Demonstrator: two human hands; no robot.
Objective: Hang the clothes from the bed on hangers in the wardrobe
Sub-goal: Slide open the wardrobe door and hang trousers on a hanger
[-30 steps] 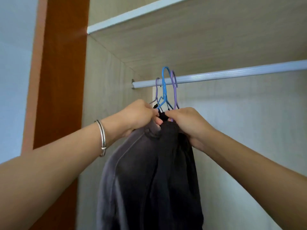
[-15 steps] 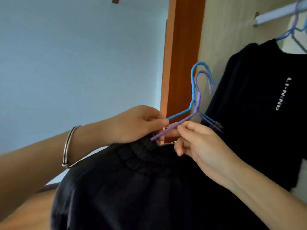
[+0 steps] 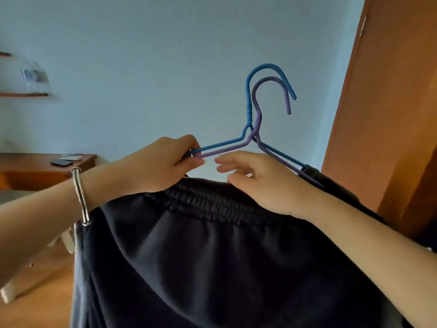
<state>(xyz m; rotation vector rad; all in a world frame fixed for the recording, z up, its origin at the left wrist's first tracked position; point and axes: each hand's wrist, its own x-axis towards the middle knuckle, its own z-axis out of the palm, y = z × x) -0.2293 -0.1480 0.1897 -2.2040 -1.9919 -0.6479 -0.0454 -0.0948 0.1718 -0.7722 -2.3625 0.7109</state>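
Note:
A blue hanger (image 3: 250, 95) and a purple hanger (image 3: 257, 119) stand stacked together, hooks up, in front of me. My left hand (image 3: 163, 162) pinches their left arms. The right ends of both hangers sit inside the waistband of a dark pair of trousers (image 3: 212, 256) with an elastic waist (image 3: 208, 202), which hangs below my hands. My right hand (image 3: 257, 181) rests on the waistband with fingers loosely spread, fingertips just under the hangers' left arms. The wardrobe's inside is out of view.
The orange-brown wardrobe side panel (image 3: 383, 114) rises at the right. A wooden desk (image 3: 37, 166) with a dark phone (image 3: 61, 162) stands at the left against the pale blue wall. A wall shelf (image 3: 23, 94) hangs at upper left. Wooden floor shows below.
My view has swung left, away from the wardrobe rail and the hung black T-shirt. Both hangers came off the rail; my right hand let go of them and opened over the waistband.

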